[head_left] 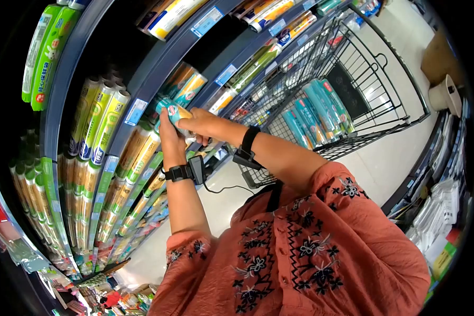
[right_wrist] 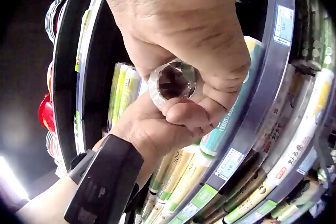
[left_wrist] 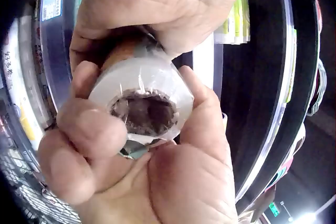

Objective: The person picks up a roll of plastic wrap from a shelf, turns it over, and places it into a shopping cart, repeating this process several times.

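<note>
Both hands grip one plastic-wrapped roll [head_left: 168, 107] in teal and orange packaging, close to the shelf front. My left hand [head_left: 168, 134] cups it from one side, and my right hand [head_left: 204, 123] holds it from the other. Seen from the left wrist, the roll's end [left_wrist: 152, 77] faces the camera: clear film around a dark, hollow core, with fingers of both hands curled about it. The right wrist view also shows the hollow end [right_wrist: 156, 85] between the hands. Similar teal and orange rolls [head_left: 190, 90] stand on the shelf just beyond.
A wire shopping cart [head_left: 379, 68] at the right holds several teal packs [head_left: 321, 113]. Shelves at the left carry green-and-white rolls [head_left: 108, 124], tan rolls [head_left: 137, 152] and price tags [head_left: 136, 111]. A cable [head_left: 224, 189] hangs from the left wrist's camera [head_left: 196, 169].
</note>
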The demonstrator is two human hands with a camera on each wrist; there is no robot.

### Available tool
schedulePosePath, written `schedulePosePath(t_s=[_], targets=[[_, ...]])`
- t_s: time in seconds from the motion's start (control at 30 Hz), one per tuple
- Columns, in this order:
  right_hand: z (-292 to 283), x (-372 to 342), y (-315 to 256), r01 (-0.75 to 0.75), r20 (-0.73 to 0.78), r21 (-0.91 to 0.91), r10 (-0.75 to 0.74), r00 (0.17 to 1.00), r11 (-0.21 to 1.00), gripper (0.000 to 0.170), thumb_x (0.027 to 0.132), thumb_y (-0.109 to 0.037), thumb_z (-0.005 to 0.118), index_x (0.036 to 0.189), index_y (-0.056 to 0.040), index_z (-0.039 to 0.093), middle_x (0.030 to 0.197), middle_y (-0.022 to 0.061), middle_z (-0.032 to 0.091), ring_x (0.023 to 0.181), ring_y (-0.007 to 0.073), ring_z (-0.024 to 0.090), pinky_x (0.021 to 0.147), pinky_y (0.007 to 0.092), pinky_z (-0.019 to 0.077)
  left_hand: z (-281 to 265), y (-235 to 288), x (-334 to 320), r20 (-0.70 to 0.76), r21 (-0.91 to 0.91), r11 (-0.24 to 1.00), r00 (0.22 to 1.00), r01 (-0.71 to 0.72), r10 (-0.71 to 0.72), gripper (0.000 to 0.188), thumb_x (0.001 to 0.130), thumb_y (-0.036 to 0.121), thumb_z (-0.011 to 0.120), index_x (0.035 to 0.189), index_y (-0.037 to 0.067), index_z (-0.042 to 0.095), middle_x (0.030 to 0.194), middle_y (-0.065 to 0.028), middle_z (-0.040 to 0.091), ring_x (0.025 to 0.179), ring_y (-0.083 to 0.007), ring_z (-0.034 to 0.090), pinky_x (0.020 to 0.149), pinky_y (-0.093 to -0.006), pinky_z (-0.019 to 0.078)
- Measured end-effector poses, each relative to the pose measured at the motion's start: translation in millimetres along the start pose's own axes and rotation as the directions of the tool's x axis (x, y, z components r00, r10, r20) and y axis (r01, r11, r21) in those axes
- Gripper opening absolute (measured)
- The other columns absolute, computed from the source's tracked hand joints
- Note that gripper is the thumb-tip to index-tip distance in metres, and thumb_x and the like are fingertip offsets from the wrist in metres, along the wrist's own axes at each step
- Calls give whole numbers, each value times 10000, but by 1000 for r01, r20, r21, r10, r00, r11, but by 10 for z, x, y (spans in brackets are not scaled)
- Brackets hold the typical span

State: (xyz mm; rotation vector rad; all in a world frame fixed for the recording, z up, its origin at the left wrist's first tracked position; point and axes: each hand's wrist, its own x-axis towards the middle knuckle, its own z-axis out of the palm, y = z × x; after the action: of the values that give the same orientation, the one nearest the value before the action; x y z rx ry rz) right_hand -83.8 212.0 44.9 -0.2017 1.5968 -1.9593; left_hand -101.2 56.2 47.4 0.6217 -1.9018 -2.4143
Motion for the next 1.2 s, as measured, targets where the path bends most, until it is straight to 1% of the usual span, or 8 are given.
schedulePosePath(t_s=[0.3, 0.47, 0.57, 0.67, 0.77, 0.9, 1.07, 1.2], targets=[[-62, -113, 205, 42, 11, 64, -42, 999, 997, 570, 898, -433, 642, 1192, 41, 522, 739, 80, 596, 523, 122, 568, 430, 271, 460, -26, -131, -180, 22, -51, 999, 1000, 15, -14, 336, 994, 426, 575, 971, 94, 616, 851, -40, 655, 770, -152, 643, 697, -340, 510], [-440, -755, 234, 15, 162, 85, -29, 986, 996, 576, 910, -406, 669, 1297, 2, 545, 802, 50, 606, 540, 97, 560, 460, 242, 442, -92, -250, -488, 142, -190, 982, 990, 18, 9, 433, 987, 475, 580, 1205, 103, 550, 1131, -60, 644, 1032, -197, 650, 894, -382, 539], [-595, -1117, 206, -7, 180, 56, -4, 984, 998, 579, 901, -407, 684, 1269, 24, 564, 766, 36, 604, 524, 91, 560, 496, 216, 451, -271, -184, -525, 204, -322, 945, 972, -48, 119, 401, 1035, 446, 497, 1216, 91, 546, 1155, -78, 651, 1051, -219, 651, 895, -404, 542], [-675, -1368, 125, -111, 69, -13, 112, 991, 994, 586, 907, -376, 676, 1308, 32, 552, 746, 29, 602, 524, 101, 550, 508, 232, 455, -497, -168, -518, 170, -346, 935, 976, -73, 139, 433, 1060, 454, 420, 1221, 80, 568, 1117, -89, 677, 1029, -224, 668, 852, -395, 561], [-886, -1368, 311, -153, 25, 85, 151, 988, 985, 541, 929, -345, 648, 1305, 32, 551, 749, 29, 582, 535, 121, 551, 509, 268, 466, -672, -274, -551, 144, -340, 939, 983, -55, 110, 408, 1064, 396, 445, 1199, 35, 579, 1133, -110, 677, 1047, -240, 666, 900, -401, 555], [-922, -1346, 177, -51, -48, 235, 64, 997, 971, 455, 975, -339, 606, 1232, 30, 540, 795, 66, 572, 628, 153, 605, 519, 305, 485, -743, -312, -745, 127, -316, 948, 988, -42, 86, 391, 1062, 344, 474, 1223, 4, 580, 1180, -143, 664, 1082, -259, 659, 949, -414, 541], [-887, -1204, 160, -5, -136, 168, 28, 990, 986, 600, 1001, -499, 526, 1298, 21, 565, 938, 134, 686, 630, 129, 607, 544, 280, 508, -821, -313, -876, 151, -366, 930, 984, -28, 89, 363, 1060, 313, 490, 1206, -10, 569, 1193, -167, 644, 1112, -285, 650, 1025, -439, 521], [-778, -1130, 109, -46, -175, 123, 67, 982, 991, 625, 1001, -542, 509, 1271, 17, 582, 872, 134, 689, 603, 134, 606, 527, 285, 503, -993, -357, -881, 188, -346, 937, 974, -52, 123, 370, 1050, 337, 505, 1181, 5, 603, 1147, -136, 676, 1085, -251, 668, 984, -435, 534]])
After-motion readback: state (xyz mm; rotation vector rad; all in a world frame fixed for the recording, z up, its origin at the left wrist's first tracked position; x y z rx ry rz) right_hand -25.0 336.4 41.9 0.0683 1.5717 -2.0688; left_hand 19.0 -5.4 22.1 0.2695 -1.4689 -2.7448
